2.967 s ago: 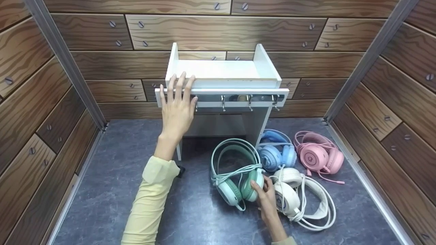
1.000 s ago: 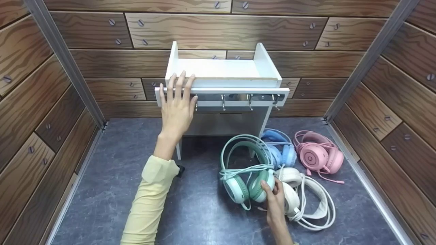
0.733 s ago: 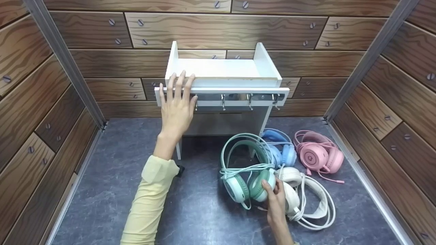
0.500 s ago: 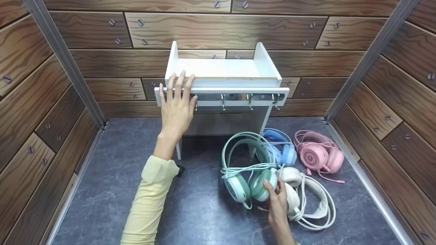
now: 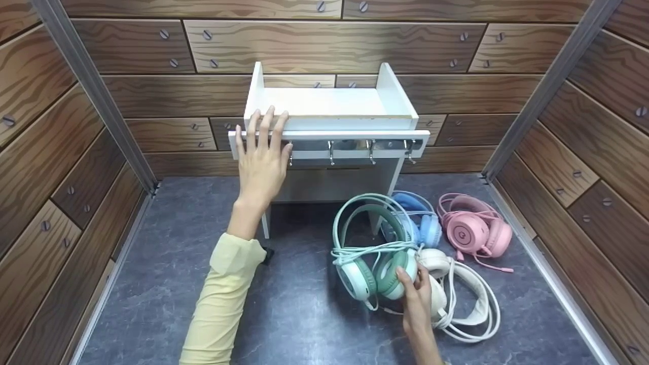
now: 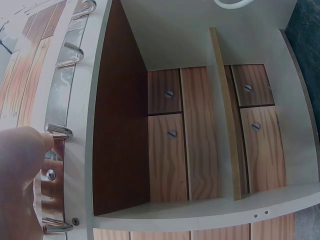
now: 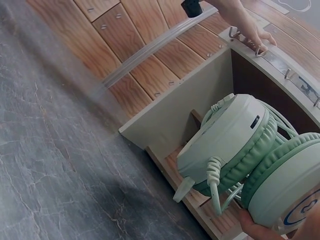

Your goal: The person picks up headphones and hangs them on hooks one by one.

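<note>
Head view: wooden-looking walls (image 5: 334, 45) stand around a grey table (image 5: 294, 324).
White rack (image 5: 395, 94): it stands upright near the back wall, with a shelf (image 5: 324, 101) on top.
Hook board (image 5: 355, 135): a long white board across the front of the rack.
Green headphones (image 5: 357, 281): in front of the rack, to the right, with their cord (image 5: 365, 249) wound around them. They seem lifted off the table, so picking up this pair looks done.
Other headphones: a white pair (image 5: 435, 262), a pink pair (image 5: 464, 234) and a blue pair (image 5: 428, 230) lie on the table at the right. No hand has them, so they seem left to do.
Left hand (image 5: 261, 170): its fingers are straight and spread, resting over the left end of the hook board. I see nothing gripped.
Right hand (image 5: 418, 304): its thumb and fingers pinch the nearer green ear cup (image 5: 388, 281).
Hooks (image 5: 331, 152): shiny metal, in a row. No headphones hang on those that show, so the work looks early.
</note>
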`<state>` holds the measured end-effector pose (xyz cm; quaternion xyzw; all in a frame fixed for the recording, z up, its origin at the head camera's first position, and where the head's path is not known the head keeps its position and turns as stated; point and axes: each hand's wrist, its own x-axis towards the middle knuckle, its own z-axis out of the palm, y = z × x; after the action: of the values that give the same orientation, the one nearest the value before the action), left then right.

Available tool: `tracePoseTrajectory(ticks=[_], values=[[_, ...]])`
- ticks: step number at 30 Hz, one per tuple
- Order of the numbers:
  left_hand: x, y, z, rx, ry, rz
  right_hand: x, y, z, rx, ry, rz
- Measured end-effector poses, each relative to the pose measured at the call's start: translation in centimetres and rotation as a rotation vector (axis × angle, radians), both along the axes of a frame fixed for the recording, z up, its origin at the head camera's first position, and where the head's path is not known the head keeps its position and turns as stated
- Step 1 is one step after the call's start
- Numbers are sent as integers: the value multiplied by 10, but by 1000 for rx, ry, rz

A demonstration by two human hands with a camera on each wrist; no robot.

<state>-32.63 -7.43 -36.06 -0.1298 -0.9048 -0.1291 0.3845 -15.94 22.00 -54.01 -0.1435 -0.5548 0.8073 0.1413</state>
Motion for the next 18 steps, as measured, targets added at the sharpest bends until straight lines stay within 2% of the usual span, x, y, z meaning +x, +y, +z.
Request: tracePoseTrajectory(ticks=[8,18], values=[[0,0,0,-1,2,-1,2,4,3,-16,30,3],[0,0,0,-1,0,-2,4,9,10,-7,-7,2]])
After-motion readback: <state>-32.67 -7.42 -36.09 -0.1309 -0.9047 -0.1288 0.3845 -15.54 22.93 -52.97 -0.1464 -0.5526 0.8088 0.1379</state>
